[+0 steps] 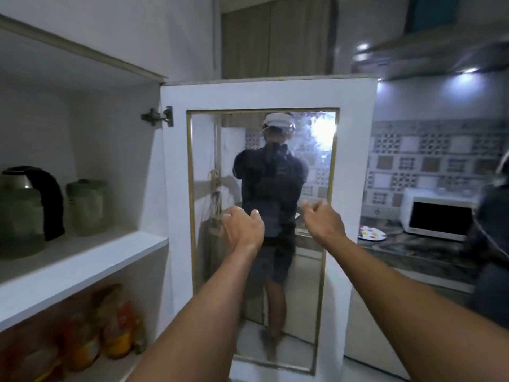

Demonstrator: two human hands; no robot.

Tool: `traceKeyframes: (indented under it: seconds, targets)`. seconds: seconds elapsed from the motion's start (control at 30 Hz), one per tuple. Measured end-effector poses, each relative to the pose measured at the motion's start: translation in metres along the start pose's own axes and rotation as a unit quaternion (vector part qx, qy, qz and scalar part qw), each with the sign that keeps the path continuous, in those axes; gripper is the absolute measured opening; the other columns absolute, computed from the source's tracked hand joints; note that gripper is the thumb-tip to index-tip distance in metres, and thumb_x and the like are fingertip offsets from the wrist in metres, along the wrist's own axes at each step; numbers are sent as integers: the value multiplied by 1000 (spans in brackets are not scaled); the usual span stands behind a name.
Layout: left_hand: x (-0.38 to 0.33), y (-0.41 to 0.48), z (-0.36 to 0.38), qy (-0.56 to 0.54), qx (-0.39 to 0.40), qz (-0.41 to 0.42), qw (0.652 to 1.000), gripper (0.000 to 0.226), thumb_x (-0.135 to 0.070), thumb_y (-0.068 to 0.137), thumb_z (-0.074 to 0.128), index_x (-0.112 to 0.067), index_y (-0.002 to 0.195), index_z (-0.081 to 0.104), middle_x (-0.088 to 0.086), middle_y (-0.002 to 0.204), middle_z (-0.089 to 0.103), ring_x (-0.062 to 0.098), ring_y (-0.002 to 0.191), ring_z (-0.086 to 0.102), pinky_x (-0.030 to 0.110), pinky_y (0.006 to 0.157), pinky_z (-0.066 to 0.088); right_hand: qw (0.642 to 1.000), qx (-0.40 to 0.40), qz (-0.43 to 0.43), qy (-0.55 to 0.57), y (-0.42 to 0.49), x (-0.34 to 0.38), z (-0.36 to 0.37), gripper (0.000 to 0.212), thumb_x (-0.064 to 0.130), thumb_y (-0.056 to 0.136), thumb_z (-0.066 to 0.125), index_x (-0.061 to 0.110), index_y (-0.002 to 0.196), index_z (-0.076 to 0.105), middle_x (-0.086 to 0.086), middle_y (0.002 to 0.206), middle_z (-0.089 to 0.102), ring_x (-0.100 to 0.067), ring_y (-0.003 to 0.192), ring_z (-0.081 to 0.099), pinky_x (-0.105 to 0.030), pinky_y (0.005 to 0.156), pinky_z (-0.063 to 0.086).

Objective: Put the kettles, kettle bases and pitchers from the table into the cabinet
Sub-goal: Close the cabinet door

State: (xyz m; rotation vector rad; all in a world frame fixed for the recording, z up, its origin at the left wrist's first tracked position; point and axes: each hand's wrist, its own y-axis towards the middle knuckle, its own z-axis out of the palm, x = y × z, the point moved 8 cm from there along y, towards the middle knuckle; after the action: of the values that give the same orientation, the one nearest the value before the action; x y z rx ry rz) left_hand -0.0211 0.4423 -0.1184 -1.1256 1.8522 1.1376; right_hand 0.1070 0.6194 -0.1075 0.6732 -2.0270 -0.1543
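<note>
The white cabinet stands open at the left, its upper shelf [82,260] holding a kettle [27,208] with a steel lid and black handle, and a green-lidded pitcher [88,206] to its right. The cabinet door [176,188] is swung wide open and faces me with its glass panel. My left hand [242,230] and my right hand [322,221] are both raised in front of that glass, fingers loosely curled, holding nothing. Neither hand touches the kettle or the pitcher.
The lower shelf holds several orange and yellow packets [82,343]. A person is seen from behind in the door's glass [270,188]. At the right, a counter [413,252] carries a white microwave [438,213] and a spotted cloth [370,232]. A dark figure [493,244] is at the right edge.
</note>
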Motion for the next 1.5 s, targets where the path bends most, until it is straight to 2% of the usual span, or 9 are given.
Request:
traceKeyframes:
  seconds: [0.13,0.3,0.57,0.67,0.87,0.93,1.0,1.23,1.5]
  targets:
    - [-52,-30,53,-7,77,82,994,39,-35,96,52,-8,123,55,16,128,53,34,116,55,38,93,44,997,-66,37,-6,7,-37,-71,43,51,97,39,10,101,53,-12,100,60,-34,98,59,-39,79,41]
    - [-76,-65,111,-3,131,119,984,39,-33,95,54,-9,126,51,15,131,50,32,114,55,41,93,50,991,-113,71,-12,13,-73,-120,41,46,97,41,10,111,55,-9,100,58,-28,90,50,-34,76,36]
    - [-104,-69,200,0,147,136,980,54,-34,92,62,-11,136,39,13,139,43,32,123,50,41,95,46,992,-115,44,38,76,-93,-140,47,49,97,45,8,117,54,-10,111,62,-32,104,58,-35,78,38]
    - [-119,-54,230,12,114,131,985,62,-33,90,65,-11,138,33,15,141,38,33,123,47,42,96,46,995,-80,22,49,112,-91,-134,50,52,95,46,8,117,53,-6,101,55,-30,99,57,-36,77,39]
    - [-134,-31,270,48,18,110,993,82,-38,81,75,-11,141,25,18,144,27,35,126,37,44,100,46,992,17,-11,122,179,-73,-116,70,55,92,51,7,143,38,-10,139,52,-29,125,50,-37,96,40]
    - [-132,-27,275,67,-4,107,992,85,-38,80,77,-12,141,23,16,143,23,32,126,33,42,98,48,984,60,-15,167,191,-64,-101,74,56,90,53,7,143,38,-12,142,51,-31,128,50,-42,104,42]
    - [-131,-23,276,79,-17,110,991,91,-38,78,79,-13,143,19,15,144,21,31,127,32,41,99,48,978,82,-24,188,196,-57,-87,68,56,90,54,8,137,46,-12,136,57,-33,120,56,-47,103,46]
    - [-127,-39,265,104,-41,126,986,106,-46,72,82,-14,147,14,12,143,20,27,125,33,36,100,44,981,53,-71,172,188,-57,-89,52,44,96,53,10,136,50,-9,137,58,-33,124,55,-36,95,42]
    - [-115,-119,192,134,-180,99,970,104,-45,66,86,-11,144,26,16,141,32,32,123,37,39,99,44,969,65,-164,171,81,-16,-117,57,53,87,54,19,133,49,-5,131,63,-32,118,58,-51,100,45]
